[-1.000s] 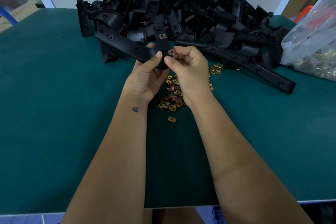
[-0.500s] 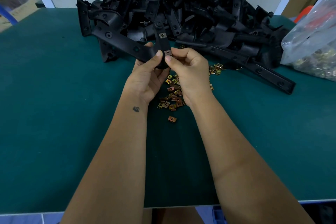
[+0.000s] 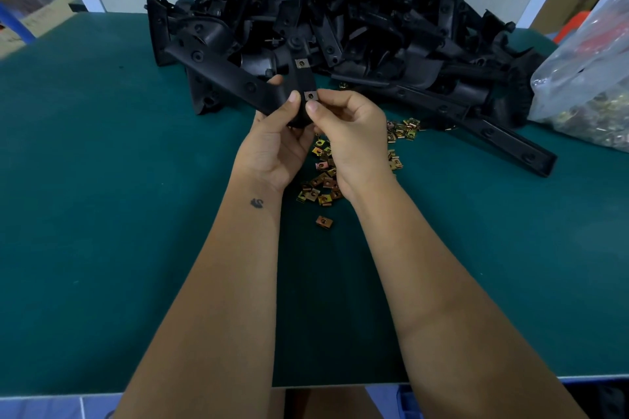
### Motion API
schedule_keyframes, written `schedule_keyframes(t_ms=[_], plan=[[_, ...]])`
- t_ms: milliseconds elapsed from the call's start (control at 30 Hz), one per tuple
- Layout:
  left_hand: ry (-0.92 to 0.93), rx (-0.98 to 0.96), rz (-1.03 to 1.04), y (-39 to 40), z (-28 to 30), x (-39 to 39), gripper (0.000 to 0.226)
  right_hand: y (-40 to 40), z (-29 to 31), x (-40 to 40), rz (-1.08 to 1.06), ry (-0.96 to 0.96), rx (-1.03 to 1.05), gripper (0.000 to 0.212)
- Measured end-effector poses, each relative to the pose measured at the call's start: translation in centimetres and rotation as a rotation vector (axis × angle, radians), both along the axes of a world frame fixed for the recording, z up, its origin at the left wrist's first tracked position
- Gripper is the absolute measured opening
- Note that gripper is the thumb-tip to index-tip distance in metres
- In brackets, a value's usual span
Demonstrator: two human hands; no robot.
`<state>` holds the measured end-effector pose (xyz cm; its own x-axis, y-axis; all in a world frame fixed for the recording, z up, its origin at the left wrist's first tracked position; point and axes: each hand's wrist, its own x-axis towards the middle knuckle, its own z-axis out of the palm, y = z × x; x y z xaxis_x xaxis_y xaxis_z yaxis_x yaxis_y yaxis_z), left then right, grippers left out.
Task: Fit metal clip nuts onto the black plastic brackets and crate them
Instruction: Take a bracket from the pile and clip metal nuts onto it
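Observation:
Above the green table my left hand [image 3: 274, 143] grips a long black plastic bracket [image 3: 224, 73] that stretches up and to the left. One metal clip nut [image 3: 302, 63] sits on the bracket's upper tab. A second clip nut [image 3: 310, 95] sits lower on the same tab, where my right hand [image 3: 350, 136] pinches it between thumb and forefinger. My two thumbs nearly meet beside this nut. Several loose brass-coloured clip nuts [image 3: 321, 180] lie scattered on the mat under my hands.
A big heap of black brackets [image 3: 340, 20] fills the back of the green table [image 3: 102, 214]. A clear plastic bag of clip nuts [image 3: 592, 92] lies at the right edge. More loose nuts [image 3: 406, 129] lie right of my hands. No crate is in view.
My right hand has pushed the second clip nut leftward onto the bracket's tab, where it now sits square. My left hand and the bracket have hardly moved.

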<state>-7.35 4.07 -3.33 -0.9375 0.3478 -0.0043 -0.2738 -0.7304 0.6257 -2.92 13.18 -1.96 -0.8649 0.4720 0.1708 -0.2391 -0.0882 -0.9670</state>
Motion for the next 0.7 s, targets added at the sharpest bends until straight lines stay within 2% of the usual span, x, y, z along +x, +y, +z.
schedule_keyframes(t_ms=[100, 267, 333, 433, 467, 567, 700], plan=[[0.008, 0.027, 0.005, 0.01, 0.04, 0.03, 0.056, -0.14, 0.12, 0.05, 0.017, 0.010, -0.038, 0.018], [-0.001, 0.057, -0.008, -0.06, -0.16, -0.08, 0.044, -0.30, 0.15, 0.07, 0.010, 0.024, -0.057, 0.017], [-0.009, 0.052, -0.004, -0.14, -0.08, -0.02, 0.046, -0.37, 0.13, 0.12, 0.003, 0.034, -0.020, 0.016], [-0.030, 0.016, -0.012, -0.24, 0.14, 0.21, 0.071, -0.65, 0.12, 0.18, -0.018, 0.054, 0.054, 0.013], [-0.032, 0.012, -0.018, -0.28, 0.12, 0.19, 0.073, -0.75, 0.14, 0.21, -0.025, 0.063, 0.075, 0.013], [-0.005, 0.031, -0.028, -0.47, 0.01, -0.06, 0.056, -0.96, 0.33, 0.27, -0.041, 0.096, 0.144, 0.015], [-0.007, -0.026, -0.051, -0.87, 0.22, -0.13, 0.065, -0.97, 0.59, 0.49, -0.067, 0.118, 0.274, 0.014]])
